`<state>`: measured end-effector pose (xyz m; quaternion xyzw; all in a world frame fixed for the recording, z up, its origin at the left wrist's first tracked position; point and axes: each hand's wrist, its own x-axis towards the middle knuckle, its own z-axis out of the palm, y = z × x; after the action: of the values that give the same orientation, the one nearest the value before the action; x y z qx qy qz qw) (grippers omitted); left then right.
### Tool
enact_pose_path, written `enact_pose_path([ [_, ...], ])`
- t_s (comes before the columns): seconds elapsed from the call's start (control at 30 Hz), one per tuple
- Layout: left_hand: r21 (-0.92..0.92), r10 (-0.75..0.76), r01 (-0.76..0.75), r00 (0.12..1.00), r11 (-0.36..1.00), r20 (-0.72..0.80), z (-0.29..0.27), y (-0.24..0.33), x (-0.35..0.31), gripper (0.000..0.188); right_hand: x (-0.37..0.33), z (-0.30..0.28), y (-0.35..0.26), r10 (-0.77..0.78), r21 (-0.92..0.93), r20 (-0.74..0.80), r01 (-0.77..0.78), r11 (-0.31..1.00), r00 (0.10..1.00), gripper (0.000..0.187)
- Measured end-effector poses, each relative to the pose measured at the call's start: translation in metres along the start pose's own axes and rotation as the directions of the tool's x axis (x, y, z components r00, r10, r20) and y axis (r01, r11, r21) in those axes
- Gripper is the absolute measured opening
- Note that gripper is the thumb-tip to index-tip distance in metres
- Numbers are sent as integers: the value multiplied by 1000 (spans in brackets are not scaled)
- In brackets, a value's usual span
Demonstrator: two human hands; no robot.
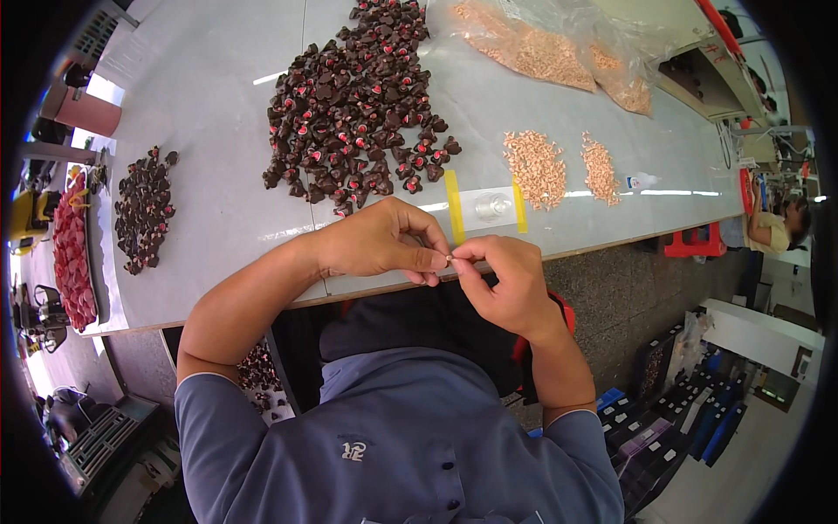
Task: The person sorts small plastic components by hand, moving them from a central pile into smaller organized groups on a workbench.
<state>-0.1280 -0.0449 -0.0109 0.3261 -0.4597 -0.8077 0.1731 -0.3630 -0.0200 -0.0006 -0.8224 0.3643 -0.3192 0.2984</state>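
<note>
My left hand [375,240] and my right hand [511,275] meet at the table's front edge. Thumb and fingertips of both are pinched together around a small pale piece [449,259], mostly covered by the fingers. Whether a dark piece is also in my left hand cannot be seen. Just beyond them is a clear round dish [491,207] between two strips of yellow tape [454,208]. A large heap of dark brown, knobbly pieces with red-pink marks [349,122] spreads over the table ahead. To the right lie two small piles of pale beige bits [534,168].
Clear plastic bags of beige bits [546,57] lie at the far right. A smaller dark pile [146,210] sits on the left, with a tray of red pieces [74,253] beyond the table edge. A red stool [696,240] and a person [772,229] are off to the right.
</note>
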Motion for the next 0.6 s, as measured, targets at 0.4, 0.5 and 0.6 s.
enact_pose_path([
  [0.4,16,-21,21,1000,1000,20,0,3,-1,16,2,1,0,47,78,69,-52,996,997,12],
  [0.5,13,-14,14,999,1000,29,-1,4,-1,17,2,2,0,77,125,73,-86,988,994,12],
  [0.6,2,-17,17,1000,1000,17,0,4,-1,18,1,3,1,70,120,58,-77,990,996,13],
])
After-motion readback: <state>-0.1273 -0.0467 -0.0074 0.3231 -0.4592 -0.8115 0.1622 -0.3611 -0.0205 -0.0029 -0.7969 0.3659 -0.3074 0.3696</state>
